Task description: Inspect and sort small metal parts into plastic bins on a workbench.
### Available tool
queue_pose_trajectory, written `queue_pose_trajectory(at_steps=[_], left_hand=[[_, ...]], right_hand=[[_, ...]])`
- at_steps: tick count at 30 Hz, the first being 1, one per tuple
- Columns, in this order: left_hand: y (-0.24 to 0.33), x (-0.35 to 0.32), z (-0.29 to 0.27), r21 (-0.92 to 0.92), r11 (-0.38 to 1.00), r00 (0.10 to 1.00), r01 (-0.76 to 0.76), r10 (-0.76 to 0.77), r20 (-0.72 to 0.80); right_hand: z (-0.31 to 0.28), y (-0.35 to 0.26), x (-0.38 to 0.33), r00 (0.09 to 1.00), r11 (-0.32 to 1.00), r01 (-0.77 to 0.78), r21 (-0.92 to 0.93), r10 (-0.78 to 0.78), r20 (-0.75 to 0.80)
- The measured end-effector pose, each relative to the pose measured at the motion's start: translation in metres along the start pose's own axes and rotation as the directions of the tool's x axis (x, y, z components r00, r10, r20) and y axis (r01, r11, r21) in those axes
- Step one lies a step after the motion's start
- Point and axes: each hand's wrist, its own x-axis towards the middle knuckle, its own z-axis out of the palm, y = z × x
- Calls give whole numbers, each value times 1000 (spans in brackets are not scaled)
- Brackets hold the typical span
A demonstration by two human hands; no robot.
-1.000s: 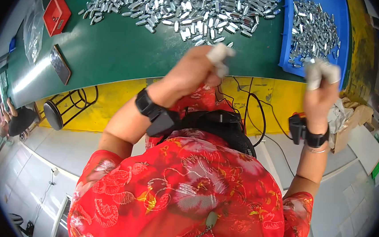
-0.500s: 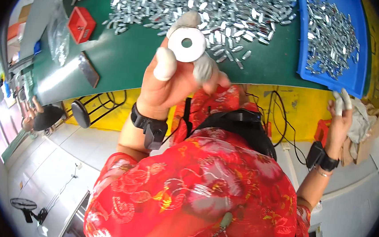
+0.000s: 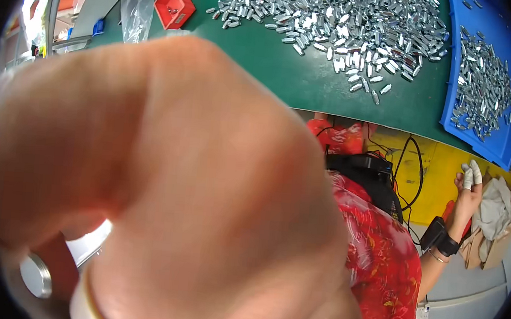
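Note:
My left hand is right up against the camera and blurred, filling most of the view. Its fingers curl around a round pale disc with a silvery rim, which shows at the lower left. A white finger cot covers one fingertip. My right hand hangs low at the right, below the table's edge, fingers in white cots pointing up, with nothing in it. A black band sits on that wrist. A heap of small silver metal pieces lies on the green table, far from both hands.
A blue tray with several more metal pieces stands at the right of the table. A small red bin and a clear plastic bag sit at the back left. Black cables hang below the yellow table front. Crumpled cloth lies at the right.
My left hand has come up from in front of the table to right against the camera, the disc still in it. My right hand has stayed low at the right.

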Motion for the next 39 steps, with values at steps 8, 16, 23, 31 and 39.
queue_pose_trajectory(at_steps=[8,16,23,31,39], left_hand=[[-15,-4,-10,-117,991,990,-70,84,117],[-37,18,-26,-235,964,948,-121,183,262],[-48,35,-37,-333,928,894,-166,284,348],[-16,-24,-59,-114,971,956,-208,177,-232],[14,-79,-84,-80,984,912,-159,115,-395]], right_hand=[[-4,28,-5,997,997,-79,-11,79,4],[-27,77,4,986,985,-166,-52,167,6],[-54,119,14,937,935,-348,-73,345,-56],[-48,196,1,899,904,-427,-28,421,-119],[6,358,-119,819,200,259,-945,473,325]])
